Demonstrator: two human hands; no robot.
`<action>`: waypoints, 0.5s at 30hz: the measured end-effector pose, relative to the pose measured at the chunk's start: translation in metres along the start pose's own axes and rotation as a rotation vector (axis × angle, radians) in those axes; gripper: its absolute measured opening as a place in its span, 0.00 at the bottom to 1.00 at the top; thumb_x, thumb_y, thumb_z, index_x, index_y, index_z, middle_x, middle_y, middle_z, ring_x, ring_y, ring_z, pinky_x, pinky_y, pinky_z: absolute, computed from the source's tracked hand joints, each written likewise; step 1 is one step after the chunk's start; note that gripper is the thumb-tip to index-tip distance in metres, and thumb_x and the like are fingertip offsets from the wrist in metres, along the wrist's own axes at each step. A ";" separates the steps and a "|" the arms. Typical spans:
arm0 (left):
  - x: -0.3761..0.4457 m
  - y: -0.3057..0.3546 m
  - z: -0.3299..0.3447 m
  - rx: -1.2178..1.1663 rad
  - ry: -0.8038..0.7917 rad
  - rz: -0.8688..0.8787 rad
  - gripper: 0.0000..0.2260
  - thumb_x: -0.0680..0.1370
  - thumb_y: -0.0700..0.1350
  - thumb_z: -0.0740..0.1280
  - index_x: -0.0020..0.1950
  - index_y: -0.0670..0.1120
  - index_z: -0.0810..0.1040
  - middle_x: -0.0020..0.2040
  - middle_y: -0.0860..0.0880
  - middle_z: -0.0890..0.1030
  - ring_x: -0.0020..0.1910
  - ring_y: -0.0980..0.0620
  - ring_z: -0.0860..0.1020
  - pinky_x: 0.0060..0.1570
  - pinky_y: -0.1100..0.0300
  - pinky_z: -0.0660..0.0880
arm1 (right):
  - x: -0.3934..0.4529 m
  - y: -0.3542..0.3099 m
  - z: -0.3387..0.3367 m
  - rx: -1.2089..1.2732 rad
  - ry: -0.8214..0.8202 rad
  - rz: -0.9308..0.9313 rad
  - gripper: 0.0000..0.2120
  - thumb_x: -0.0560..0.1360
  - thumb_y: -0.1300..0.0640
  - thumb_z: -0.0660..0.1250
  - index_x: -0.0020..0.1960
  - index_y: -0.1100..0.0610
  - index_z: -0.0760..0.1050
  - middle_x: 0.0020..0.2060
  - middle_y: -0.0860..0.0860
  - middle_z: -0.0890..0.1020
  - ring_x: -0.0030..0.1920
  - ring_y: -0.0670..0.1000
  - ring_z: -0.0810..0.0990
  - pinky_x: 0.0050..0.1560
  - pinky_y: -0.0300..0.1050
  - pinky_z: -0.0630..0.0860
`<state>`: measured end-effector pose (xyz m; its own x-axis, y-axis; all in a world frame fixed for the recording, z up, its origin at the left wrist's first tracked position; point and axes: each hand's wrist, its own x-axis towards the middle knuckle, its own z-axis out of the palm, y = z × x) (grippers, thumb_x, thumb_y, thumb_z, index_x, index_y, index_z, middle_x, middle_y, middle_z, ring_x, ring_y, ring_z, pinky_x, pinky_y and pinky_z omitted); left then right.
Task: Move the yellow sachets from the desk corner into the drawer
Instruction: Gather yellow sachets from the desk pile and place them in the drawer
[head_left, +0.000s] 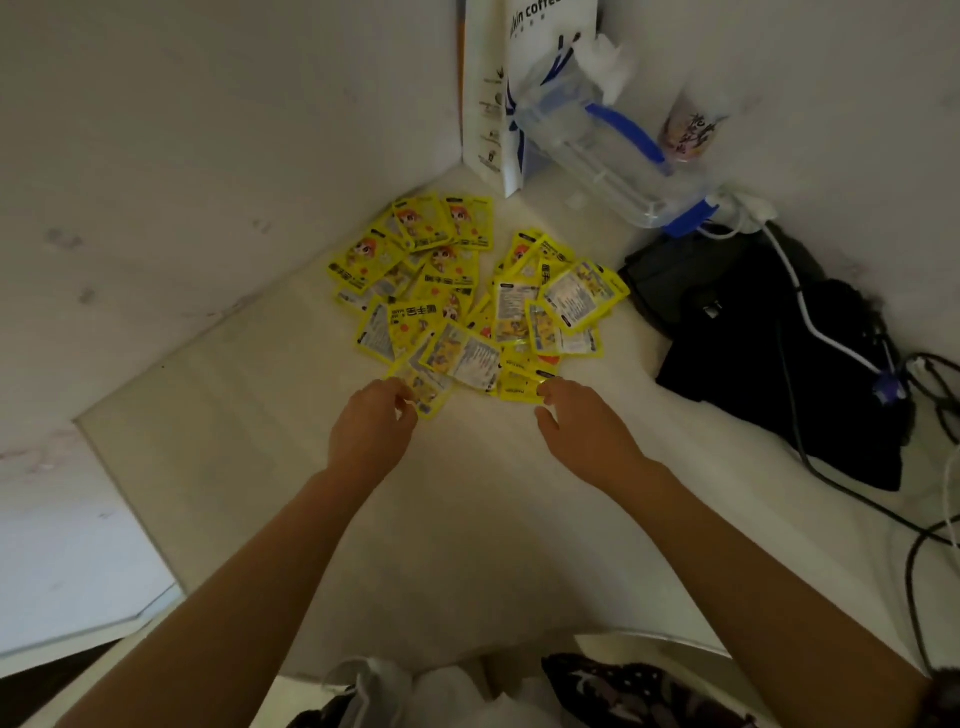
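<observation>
A loose pile of several yellow sachets (467, 301) lies spread on the white desk (467, 519) in the corner where two walls meet. Some show a cartoon face, others a printed back. My left hand (371, 434) sits at the pile's near left edge, fingers curled and touching the nearest sachet (426, 397). My right hand (587, 426) reaches the near right edge, fingertips on another sachet (519, 387), thumb spread apart. No drawer shows in this view.
A white paper coffee bag (498, 93) stands at the back of the corner. A clear plastic container with blue clips (608, 150) leans beside it, next to a cup (691, 124). A black bag (779, 353) with white and black cables (924, 519) lies at right.
</observation>
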<state>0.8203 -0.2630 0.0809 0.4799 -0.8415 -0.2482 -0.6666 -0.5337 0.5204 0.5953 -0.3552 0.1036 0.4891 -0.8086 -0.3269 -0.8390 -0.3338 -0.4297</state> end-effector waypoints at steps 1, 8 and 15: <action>0.009 0.002 -0.001 0.004 0.006 0.017 0.09 0.77 0.43 0.65 0.55 0.45 0.78 0.52 0.45 0.79 0.50 0.43 0.78 0.49 0.50 0.74 | 0.010 0.003 -0.004 -0.009 -0.006 0.002 0.17 0.80 0.53 0.58 0.67 0.58 0.68 0.59 0.57 0.76 0.59 0.58 0.74 0.57 0.55 0.73; 0.058 0.023 0.006 0.093 -0.027 -0.051 0.20 0.75 0.43 0.67 0.67 0.44 0.71 0.65 0.42 0.70 0.64 0.39 0.68 0.59 0.45 0.70 | 0.085 0.026 -0.042 -0.149 -0.008 -0.010 0.16 0.79 0.58 0.59 0.66 0.59 0.68 0.60 0.59 0.73 0.59 0.61 0.72 0.55 0.56 0.73; 0.071 0.031 0.025 0.169 -0.070 -0.124 0.26 0.71 0.44 0.70 0.68 0.45 0.68 0.64 0.42 0.68 0.63 0.38 0.66 0.57 0.45 0.70 | 0.150 0.044 -0.061 -0.361 0.018 -0.157 0.25 0.73 0.70 0.60 0.69 0.60 0.67 0.63 0.61 0.73 0.61 0.63 0.72 0.57 0.55 0.70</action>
<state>0.8193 -0.3416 0.0595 0.5275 -0.7692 -0.3606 -0.6941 -0.6350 0.3391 0.6172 -0.5213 0.0870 0.6164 -0.7417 -0.2645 -0.7859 -0.6003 -0.1485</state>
